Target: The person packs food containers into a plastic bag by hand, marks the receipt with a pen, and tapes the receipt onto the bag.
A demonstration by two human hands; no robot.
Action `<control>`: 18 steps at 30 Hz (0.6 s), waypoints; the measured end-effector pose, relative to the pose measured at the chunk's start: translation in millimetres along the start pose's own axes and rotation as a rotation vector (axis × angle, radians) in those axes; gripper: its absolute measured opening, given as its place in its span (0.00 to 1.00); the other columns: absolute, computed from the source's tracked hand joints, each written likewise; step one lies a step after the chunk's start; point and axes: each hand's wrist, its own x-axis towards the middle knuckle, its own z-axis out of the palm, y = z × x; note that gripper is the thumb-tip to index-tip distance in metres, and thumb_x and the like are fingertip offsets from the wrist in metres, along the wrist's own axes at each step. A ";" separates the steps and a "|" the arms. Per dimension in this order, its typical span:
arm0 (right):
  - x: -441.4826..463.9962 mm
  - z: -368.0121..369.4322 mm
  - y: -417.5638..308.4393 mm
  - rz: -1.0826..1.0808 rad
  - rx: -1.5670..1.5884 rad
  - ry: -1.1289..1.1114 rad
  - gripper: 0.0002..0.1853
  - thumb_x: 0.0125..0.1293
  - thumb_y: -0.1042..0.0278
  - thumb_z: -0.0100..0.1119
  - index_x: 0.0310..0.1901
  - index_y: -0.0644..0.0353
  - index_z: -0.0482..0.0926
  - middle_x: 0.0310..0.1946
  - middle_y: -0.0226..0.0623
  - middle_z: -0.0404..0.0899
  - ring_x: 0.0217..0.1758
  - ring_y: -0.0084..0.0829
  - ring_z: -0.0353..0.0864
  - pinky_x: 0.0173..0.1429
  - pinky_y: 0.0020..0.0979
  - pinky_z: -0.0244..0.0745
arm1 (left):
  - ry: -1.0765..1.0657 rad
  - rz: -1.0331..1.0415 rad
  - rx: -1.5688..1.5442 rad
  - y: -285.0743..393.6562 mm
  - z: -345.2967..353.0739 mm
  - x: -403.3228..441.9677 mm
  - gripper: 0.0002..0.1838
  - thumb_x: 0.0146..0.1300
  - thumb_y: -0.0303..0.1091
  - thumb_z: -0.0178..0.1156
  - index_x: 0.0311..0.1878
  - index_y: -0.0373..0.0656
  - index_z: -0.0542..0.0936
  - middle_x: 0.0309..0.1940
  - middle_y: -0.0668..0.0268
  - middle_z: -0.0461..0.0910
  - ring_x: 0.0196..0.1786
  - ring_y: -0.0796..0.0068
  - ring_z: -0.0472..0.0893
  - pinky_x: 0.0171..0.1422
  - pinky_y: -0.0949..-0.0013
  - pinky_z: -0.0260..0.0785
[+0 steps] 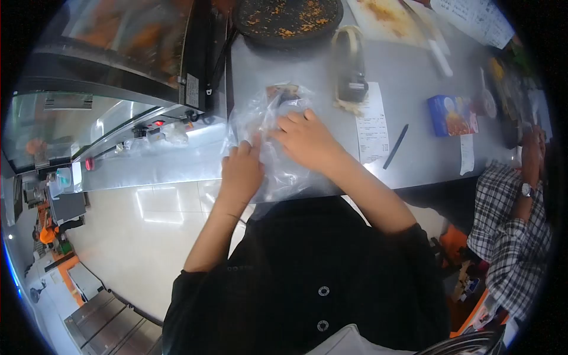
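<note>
A clear, crumpled plastic bag (275, 171) lies on the steel counter in front of me. At its far end a small brown and dark patch (284, 92) shows; what it is I cannot make out. My left hand (242, 170) is on the bag's near left side, its fingers bent and closed on the plastic. Farther up and to the right, my right hand (306, 141) has its curled fingers closed on the bag too. The fingertips of both hands are partly hidden by the film and its glare.
Beyond the bag stands a dark round stone dish (287, 21) with orange crumbs. A receipt (371, 127), a dark pen (396, 146), a blue box (451, 115) and a white-handled knife (439, 58) lie rightward. A glass cabinet (106, 53) borders the left. A person in a checked shirt (509, 236) is at right.
</note>
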 end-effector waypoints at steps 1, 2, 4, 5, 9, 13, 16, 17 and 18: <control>8.1 5.3 -1.9 -0.012 -0.073 -0.036 0.18 0.48 0.75 0.55 0.43 0.54 0.77 0.36 0.32 0.73 0.44 0.34 0.72 0.46 0.36 0.64 | 0.030 0.032 -0.057 -1.7 2.8 -3.9 0.27 0.50 0.32 0.58 0.58 0.45 0.69 0.51 0.59 0.71 0.50 0.58 0.73 0.50 0.55 0.65; 6.8 2.7 -2.7 0.020 -0.034 -0.008 0.17 0.47 0.75 0.56 0.43 0.54 0.77 0.36 0.33 0.73 0.43 0.34 0.72 0.46 0.36 0.64 | 0.065 0.068 -0.115 -4.3 2.2 -6.5 0.27 0.50 0.33 0.59 0.57 0.44 0.69 0.51 0.59 0.71 0.50 0.57 0.73 0.50 0.55 0.66; -3.2 -17.9 -14.0 0.084 0.045 0.039 0.16 0.47 0.75 0.56 0.41 0.55 0.77 0.35 0.34 0.73 0.43 0.35 0.73 0.46 0.37 0.64 | 0.229 0.250 -0.225 -18.1 -22.3 -19.7 0.31 0.49 0.32 0.61 0.60 0.44 0.65 0.51 0.56 0.71 0.53 0.56 0.72 0.52 0.57 0.67; -4.9 -27.3 -20.3 0.041 0.106 0.043 0.15 0.47 0.75 0.56 0.40 0.56 0.76 0.35 0.34 0.73 0.43 0.36 0.73 0.46 0.37 0.65 | 0.309 0.334 -0.283 -24.5 -36.6 -29.8 0.34 0.49 0.32 0.62 0.61 0.43 0.64 0.51 0.55 0.72 0.54 0.55 0.72 0.53 0.58 0.68; 11.9 -21.5 -72.1 -0.138 0.385 -0.105 0.12 0.50 0.75 0.54 0.39 0.59 0.76 0.35 0.39 0.74 0.43 0.40 0.74 0.47 0.40 0.68 | 0.175 0.045 -0.206 -75.8 -47.7 -58.8 0.36 0.50 0.40 0.66 0.61 0.44 0.62 0.44 0.58 0.76 0.49 0.55 0.75 0.50 0.57 0.69; 0.4 30.1 -77.2 0.195 0.179 -0.352 0.11 0.57 0.75 0.47 0.41 0.61 0.76 0.37 0.48 0.75 0.42 0.48 0.76 0.48 0.42 0.71 | -0.282 0.161 -0.692 -139.1 -7.4 -46.1 0.32 0.54 0.39 0.65 0.59 0.43 0.62 0.33 0.60 0.78 0.41 0.57 0.79 0.50 0.61 0.69; 19.3 14.2 -72.9 0.464 -0.113 -0.607 0.13 0.59 0.75 0.46 0.46 0.62 0.72 0.38 0.49 0.76 0.39 0.44 0.78 0.46 0.42 0.73 | -0.159 0.231 -0.870 -152.5 -7.1 -38.6 0.28 0.56 0.37 0.63 0.57 0.44 0.63 0.32 0.60 0.77 0.40 0.59 0.79 0.49 0.62 0.69; 25.1 14.8 -71.0 0.558 -0.172 -0.631 0.14 0.59 0.75 0.46 0.47 0.62 0.71 0.38 0.49 0.76 0.38 0.44 0.79 0.45 0.42 0.73 | -0.129 0.263 -0.805 -149.5 -3.2 -40.4 0.27 0.57 0.38 0.63 0.57 0.44 0.63 0.32 0.60 0.77 0.40 0.58 0.79 0.49 0.62 0.69; 32.9 16.6 -73.1 0.550 -0.054 -0.449 0.14 0.60 0.74 0.45 0.48 0.61 0.71 0.38 0.49 0.76 0.36 0.45 0.78 0.45 0.42 0.73 | -0.101 0.296 -0.741 -145.1 1.5 -42.5 0.27 0.57 0.39 0.62 0.56 0.43 0.63 0.32 0.59 0.77 0.39 0.56 0.79 0.48 0.62 0.69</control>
